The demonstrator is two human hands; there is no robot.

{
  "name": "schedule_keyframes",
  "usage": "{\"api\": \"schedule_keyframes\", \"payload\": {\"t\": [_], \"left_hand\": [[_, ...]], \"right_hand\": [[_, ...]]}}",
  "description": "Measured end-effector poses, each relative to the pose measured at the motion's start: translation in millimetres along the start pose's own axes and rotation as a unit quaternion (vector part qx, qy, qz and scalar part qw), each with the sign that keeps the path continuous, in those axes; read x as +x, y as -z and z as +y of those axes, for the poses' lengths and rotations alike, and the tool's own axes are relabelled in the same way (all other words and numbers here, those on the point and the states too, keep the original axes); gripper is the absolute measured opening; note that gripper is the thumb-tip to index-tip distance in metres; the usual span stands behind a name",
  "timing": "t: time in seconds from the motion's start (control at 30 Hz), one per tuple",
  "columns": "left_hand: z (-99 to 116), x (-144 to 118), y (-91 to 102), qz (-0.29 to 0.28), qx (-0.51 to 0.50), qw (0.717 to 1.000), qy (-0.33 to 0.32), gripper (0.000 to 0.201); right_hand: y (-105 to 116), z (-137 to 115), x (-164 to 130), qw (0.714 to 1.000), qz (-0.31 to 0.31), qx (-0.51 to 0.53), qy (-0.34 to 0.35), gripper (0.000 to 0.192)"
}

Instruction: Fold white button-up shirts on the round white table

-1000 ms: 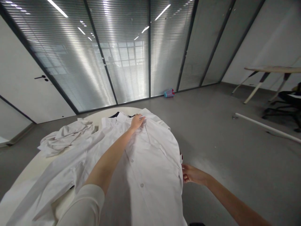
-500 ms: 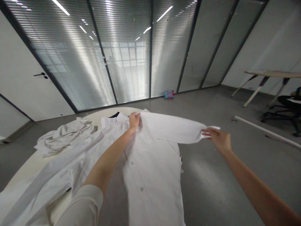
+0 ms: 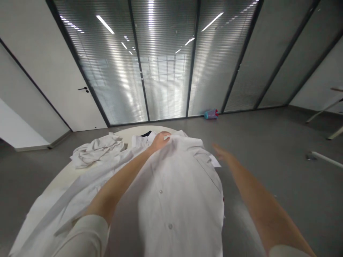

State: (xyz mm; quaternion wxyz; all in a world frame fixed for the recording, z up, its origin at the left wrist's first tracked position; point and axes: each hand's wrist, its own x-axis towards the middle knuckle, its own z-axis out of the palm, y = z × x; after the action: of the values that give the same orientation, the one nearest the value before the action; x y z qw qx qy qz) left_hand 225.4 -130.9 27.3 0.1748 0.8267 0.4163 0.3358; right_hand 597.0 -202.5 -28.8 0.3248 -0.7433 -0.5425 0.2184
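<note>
A white button-front shirt [image 3: 184,192] lies spread over a round table, its collar toward the far side and its front falling toward me. My left hand [image 3: 160,140] is closed on the cloth near the shoulder and collar, lifting it slightly. At the right edge, the white end of a sleeve [image 3: 215,161] sticks out beside the shirt body. My right hand [image 3: 222,152] is just right of that sleeve end, apart from the cloth, with its fingers stretched out and blurred by motion. The left part of the shirt stretches across the table toward me.
A crumpled off-white cloth [image 3: 98,151] rests on the left of the pale round table [image 3: 128,132]. A dark piece [image 3: 146,134] shows by the collar. On the floor beyond, a blue and red basket [image 3: 211,114] lies by the glass wall. A white bar [image 3: 327,159] is at right.
My right hand has let go of the sleeve and moved left; the stretched-out sleeve has dropped in against the shirt. My left hand keeps its hold. The view has turned left.
</note>
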Motion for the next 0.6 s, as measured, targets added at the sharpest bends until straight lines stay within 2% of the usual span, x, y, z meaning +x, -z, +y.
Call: {"api": "schedule_keyframes", "payload": {"t": [0.07,0.17,0.23,0.33,0.4,0.47,0.53,0.6], "left_hand": [[-5,-22,45.1,-0.005,0.027,1.000,0.000,0.021],[-16,-73,118.8,0.019,0.075,0.996,0.037,0.018],[-26,-117,164.8,0.028,0.106,0.991,0.075,0.020],[-46,-188,220.0,0.011,0.164,0.974,0.158,0.034],[-61,-233,244.7,0.005,0.184,0.964,0.192,0.044],[-75,-272,259.5,0.008,0.192,0.958,0.214,0.053],[-87,-300,266.0,0.007,0.194,0.949,0.247,0.055],[-96,-317,267.4,-0.001,0.188,0.939,0.290,0.046]], "right_hand": [[-26,-22,-4,1.000,-0.019,-0.001,0.006,0.061],[-47,-62,-18,0.995,-0.064,-0.011,0.069,0.067],[-52,-84,-34,0.992,-0.071,-0.050,0.097,0.074],[-48,-100,-60,0.984,-0.029,-0.136,0.112,0.074],[-42,-98,-71,0.972,-0.027,-0.183,0.144,0.062],[-33,-91,-77,0.957,-0.041,-0.220,0.183,0.047],[-24,-83,-81,0.947,-0.035,-0.245,0.203,0.034],[-17,-75,-87,0.939,0.024,-0.268,0.212,0.033]]}}
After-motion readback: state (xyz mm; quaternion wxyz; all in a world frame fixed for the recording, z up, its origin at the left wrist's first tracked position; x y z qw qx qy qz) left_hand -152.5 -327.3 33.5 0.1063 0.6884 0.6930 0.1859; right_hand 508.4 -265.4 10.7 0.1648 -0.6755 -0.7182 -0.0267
